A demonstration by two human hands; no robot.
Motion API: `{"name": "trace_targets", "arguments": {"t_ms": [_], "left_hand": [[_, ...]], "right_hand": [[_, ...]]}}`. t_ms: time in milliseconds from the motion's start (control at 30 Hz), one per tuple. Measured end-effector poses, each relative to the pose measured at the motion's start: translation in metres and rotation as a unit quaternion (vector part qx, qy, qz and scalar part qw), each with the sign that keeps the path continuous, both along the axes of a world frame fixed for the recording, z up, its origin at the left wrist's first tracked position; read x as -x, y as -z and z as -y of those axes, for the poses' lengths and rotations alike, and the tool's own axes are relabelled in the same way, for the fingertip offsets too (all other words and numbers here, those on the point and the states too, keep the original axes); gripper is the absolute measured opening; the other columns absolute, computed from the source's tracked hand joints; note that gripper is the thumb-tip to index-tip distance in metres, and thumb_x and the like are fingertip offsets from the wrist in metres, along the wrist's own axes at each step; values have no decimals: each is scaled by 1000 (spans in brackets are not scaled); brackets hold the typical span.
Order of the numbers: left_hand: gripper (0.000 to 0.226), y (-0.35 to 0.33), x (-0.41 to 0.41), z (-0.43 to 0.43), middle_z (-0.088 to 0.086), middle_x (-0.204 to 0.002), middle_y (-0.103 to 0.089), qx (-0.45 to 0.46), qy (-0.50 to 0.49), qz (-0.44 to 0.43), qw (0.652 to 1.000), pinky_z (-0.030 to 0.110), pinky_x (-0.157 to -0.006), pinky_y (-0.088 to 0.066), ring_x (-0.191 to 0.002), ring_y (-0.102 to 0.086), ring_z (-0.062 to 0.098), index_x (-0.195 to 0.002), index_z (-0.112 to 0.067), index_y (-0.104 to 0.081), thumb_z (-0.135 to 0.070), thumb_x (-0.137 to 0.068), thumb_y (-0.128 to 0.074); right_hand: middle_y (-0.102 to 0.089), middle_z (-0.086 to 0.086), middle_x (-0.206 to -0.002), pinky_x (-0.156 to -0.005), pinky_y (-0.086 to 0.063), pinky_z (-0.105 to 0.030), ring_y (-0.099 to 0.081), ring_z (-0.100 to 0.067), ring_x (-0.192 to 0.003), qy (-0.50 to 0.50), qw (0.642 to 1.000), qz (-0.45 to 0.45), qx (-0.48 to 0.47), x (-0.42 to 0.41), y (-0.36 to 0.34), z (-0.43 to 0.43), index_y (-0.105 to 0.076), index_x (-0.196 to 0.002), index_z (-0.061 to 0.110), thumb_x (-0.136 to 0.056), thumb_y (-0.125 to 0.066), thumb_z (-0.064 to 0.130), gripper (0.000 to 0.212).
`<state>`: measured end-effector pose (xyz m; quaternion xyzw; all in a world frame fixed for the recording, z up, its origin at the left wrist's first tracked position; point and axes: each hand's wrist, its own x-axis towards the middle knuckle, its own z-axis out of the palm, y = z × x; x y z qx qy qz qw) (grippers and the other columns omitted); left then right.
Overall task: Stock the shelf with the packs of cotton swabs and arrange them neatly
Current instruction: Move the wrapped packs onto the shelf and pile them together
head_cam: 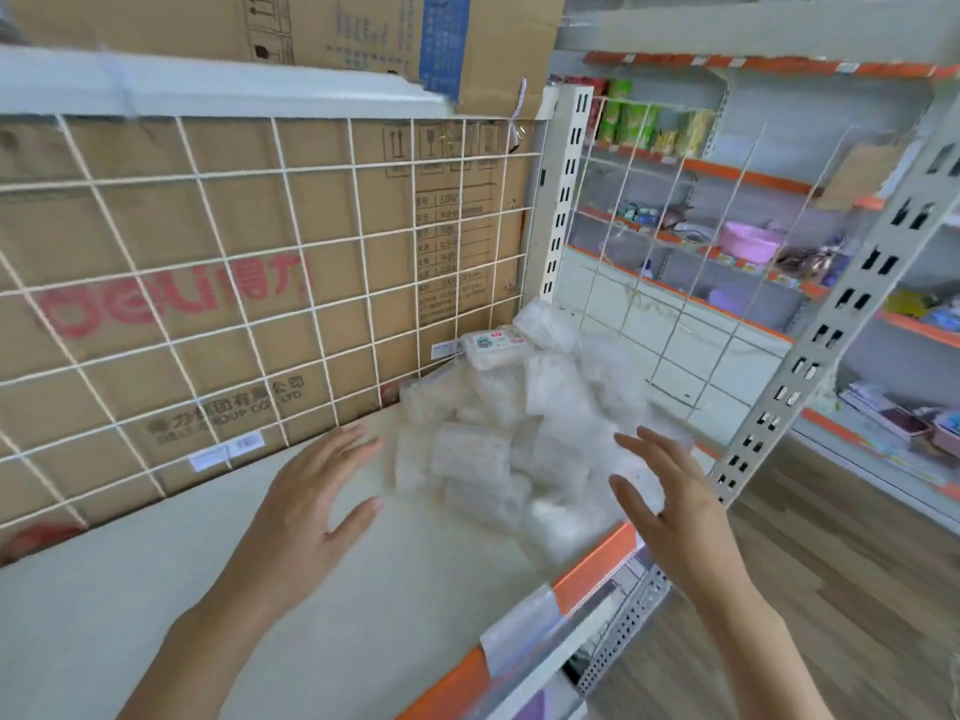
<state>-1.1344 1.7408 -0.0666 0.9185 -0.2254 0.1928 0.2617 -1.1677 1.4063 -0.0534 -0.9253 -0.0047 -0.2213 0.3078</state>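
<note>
A loose pile of clear plastic packs of cotton swabs (519,433) lies at the right end of the white shelf (260,589), up against the wire side panel. One labelled pack (493,345) sits on top at the back. My left hand (311,501) hovers flat, fingers spread, just left of the pile, fingertips near the closest packs. My right hand (670,496) is open on the pile's right side, above the shelf's front corner. Neither hand holds anything. The view is blurred by motion.
A white wire grid (208,304) backs the shelf, with large cardboard boxes (156,262) behind it. The shelf's front edge carries an orange price strip (592,569). A perforated upright (810,356) stands at the right corner. Across the wooden-floor aisle are further shelves with goods (748,241).
</note>
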Motion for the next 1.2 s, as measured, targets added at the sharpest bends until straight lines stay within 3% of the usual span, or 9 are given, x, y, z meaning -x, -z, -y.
{"name": "trace_targets", "arguments": {"t_ms": [167, 333, 400, 500, 633, 767, 1000, 1100, 1200], "left_hand": [[68, 11, 68, -71, -3, -139, -48, -34, -53, -18, 998, 38, -99, -32, -128, -35, 12, -132, -23, -53, -68, -89, -25], [62, 15, 134, -130, 5, -134, -54, -49, -88, -32, 994, 43, -94, -38, -125, -37, 16, -128, -18, -56, -59, -88, -34], [58, 17, 159, -148, 6, -133, -55, -49, -108, -38, 992, 44, -93, -39, -124, -38, 16, -127, -18, -57, -52, -85, -37], [57, 15, 189, -175, 5, -133, -55, -45, -133, -50, 989, 46, -94, -41, -124, -44, 21, -128, -19, -56, -51, -85, -38], [56, 10, 233, -209, 5, -134, -54, -34, -193, -36, 980, 42, -98, -36, -124, -39, 15, -129, -20, -55, -50, -85, -41], [55, 1, 279, -238, -3, -138, -50, 11, -263, -49, 964, 48, -101, -41, -127, -45, 19, -133, -27, -51, -51, -83, -47], [57, -2, 367, -268, 5, -131, -56, -14, -421, -42, 906, 48, -91, -43, -118, -50, 25, -126, -19, -58, -51, -82, -41], [54, 0, 403, -268, 6, -128, -58, 2, -477, -38, 878, 52, -88, -46, -114, -54, 29, -123, -17, -60, -48, -82, -42], [54, 6, 438, -262, 5, -128, -57, 2, -533, -46, 845, 53, -88, -47, -112, -56, 32, -123, -18, -59, -49, -82, -42]], "right_hand": [[-53, 1, -132, -84, -43, -35, -56, -26, -112, 13, 1000, -13, -4, 69, 11, -48, -60, -122, 24, -81, -52, 42, 45], [-56, -5, -129, -84, -42, -33, -53, -28, -117, 4, 1000, -14, 18, 122, 29, -90, -62, -120, 17, -84, -69, 15, 37], [-57, -6, -127, -85, -43, -35, -54, -29, -115, -7, 1000, -18, 17, 137, 32, -104, -62, -119, 16, -84, -70, 16, 36], [-57, -5, -127, -83, -45, -36, -56, -26, -113, -38, 999, -9, 15, 146, 27, -126, -62, -120, 20, -84, -59, 34, 38], [-56, -7, -129, -83, -40, -33, -53, -28, -117, -88, 996, -2, 20, 140, 22, -161, -62, -120, 18, -84, -68, 16, 37], [-59, -10, -125, -83, -43, -35, -55, -28, -112, -158, 987, 21, 29, 128, 21, -207, -64, -117, 15, -84, -67, 17, 33], [-61, -9, -122, -86, -41, -28, -58, -26, -104, -305, 952, 17, 29, 109, 9, -285, -64, -117, 16, -81, -60, 27, 38], [-60, -8, -122, -89, -45, -37, -59, -31, -107, -363, 931, 11, 26, 108, 11, -311, -63, -118, 17, -84, -69, 16, 34], [-59, -4, -124, -88, -48, -45, -57, -27, -109, -411, 911, 7, 38, 110, 9, -332, -61, -120, 21, -85, -60, 29, 36]]}}
